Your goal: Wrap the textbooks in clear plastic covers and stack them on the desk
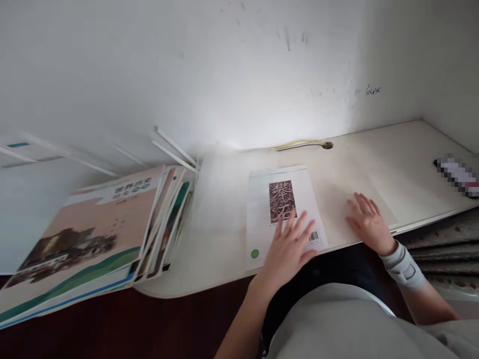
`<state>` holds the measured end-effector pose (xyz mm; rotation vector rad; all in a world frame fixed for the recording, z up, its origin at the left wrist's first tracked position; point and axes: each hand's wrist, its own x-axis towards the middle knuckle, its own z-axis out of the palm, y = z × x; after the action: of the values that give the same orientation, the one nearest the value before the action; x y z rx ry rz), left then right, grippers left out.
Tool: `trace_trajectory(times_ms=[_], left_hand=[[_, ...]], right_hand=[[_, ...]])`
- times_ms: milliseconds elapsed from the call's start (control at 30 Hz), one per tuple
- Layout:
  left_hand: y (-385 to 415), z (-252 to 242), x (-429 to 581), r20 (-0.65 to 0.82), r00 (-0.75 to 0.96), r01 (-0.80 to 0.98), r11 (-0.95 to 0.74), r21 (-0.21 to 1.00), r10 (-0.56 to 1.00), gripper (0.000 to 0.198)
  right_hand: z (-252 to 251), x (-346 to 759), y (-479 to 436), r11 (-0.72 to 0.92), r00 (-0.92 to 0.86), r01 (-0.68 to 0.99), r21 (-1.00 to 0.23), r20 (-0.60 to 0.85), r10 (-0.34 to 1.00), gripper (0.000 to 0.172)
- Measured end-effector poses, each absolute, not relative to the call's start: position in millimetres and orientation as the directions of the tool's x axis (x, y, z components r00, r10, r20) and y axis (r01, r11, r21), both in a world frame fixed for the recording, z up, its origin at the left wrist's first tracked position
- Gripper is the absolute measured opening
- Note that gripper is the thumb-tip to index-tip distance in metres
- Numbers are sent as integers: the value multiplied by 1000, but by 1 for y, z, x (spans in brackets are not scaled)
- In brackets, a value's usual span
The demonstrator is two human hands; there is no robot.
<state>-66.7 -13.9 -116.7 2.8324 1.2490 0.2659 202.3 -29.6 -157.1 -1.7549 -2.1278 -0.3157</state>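
Observation:
A white book (258, 204) lies flat on the desk, its cover bearing a dark picture with pale characters, a barcode and a green round mark. Over its lower part is my left hand (286, 252), fingers spread and nothing held; whether it presses on the cover I cannot tell. My right hand (368, 222) is open to the right of the book, fingers apart, above a sheet of clear plastic film (217, 194). This film reaches out from under the book on both sides, and its right edge runs beyond my right hand. A wristband circles my right wrist.
Stacked books and booklets (123, 219) stand on the left end of the desk (179, 274). White rods (175, 149) lean behind them. A yellow cable (299, 143) enters a hole by the wall. At the far right lies a phone (458, 174), partly pixelated.

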Motion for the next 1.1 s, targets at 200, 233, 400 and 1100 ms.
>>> trace_trajectory(times_ms=[200,233,400,1100], left_hand=[[-2,-128,-46,-113,709,705,-701,104,696,82],[-1,-127,-47,-121,697,717,-690,102,707,80],[2,-124,-49,-118,617,787,-611,84,778,72],[6,-95,-170,-293,723,688,-691,224,625,66]], right_hand=[[-174,231,-28,122,-133,991,53,361,923,49],[-174,231,-29,121,-134,991,59,363,922,49],[-173,229,-30,121,-148,988,95,375,915,49],[-173,237,-33,125,-151,988,90,409,900,47]])
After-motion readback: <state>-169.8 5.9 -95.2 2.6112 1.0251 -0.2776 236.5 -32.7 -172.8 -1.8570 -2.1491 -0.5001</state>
